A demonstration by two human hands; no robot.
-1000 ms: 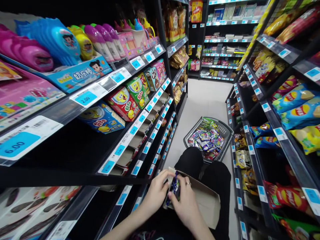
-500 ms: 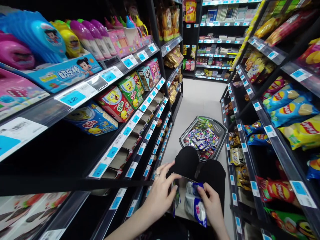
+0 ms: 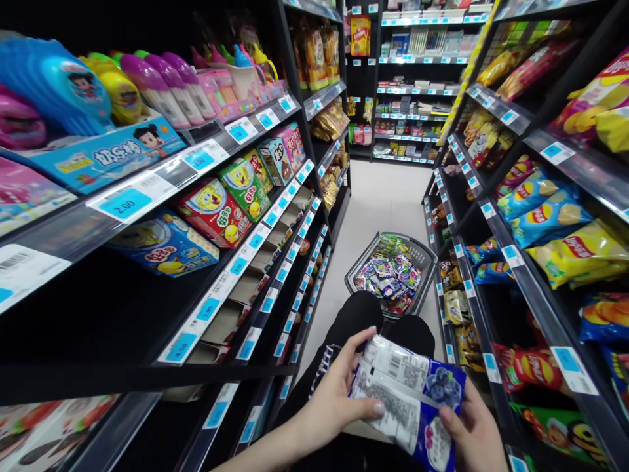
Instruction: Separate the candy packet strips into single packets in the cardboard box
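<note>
A blue and silver candy packet (image 3: 400,393) with a blueberry picture is stretched between my two hands above my lap. Its printed back with the barcode faces me. My left hand (image 3: 339,400) grips the packet's left end, thumb on top. At the right end, my right hand (image 3: 472,426) pinches the blue edge with the thumb over it. Under my left hand shows the striped edge of another thing (image 3: 323,368), mostly hidden. A dark basket (image 3: 426,257) stands on the floor beyond my knees, with several colourful packets (image 3: 390,275) in it.
Shelves line both sides of this narrow aisle. Boxed snacks (image 3: 213,211) and toy-shaped sweets (image 3: 63,85) fill the left shelves; chip bags (image 3: 550,216) lie on the right ones. Pale floor (image 3: 378,190) runs to a back shelf (image 3: 410,85).
The packet has come up and right, turned flat with its back towards me. My left hand has shifted from a thin edge onto the packet. The view has turned slightly.
</note>
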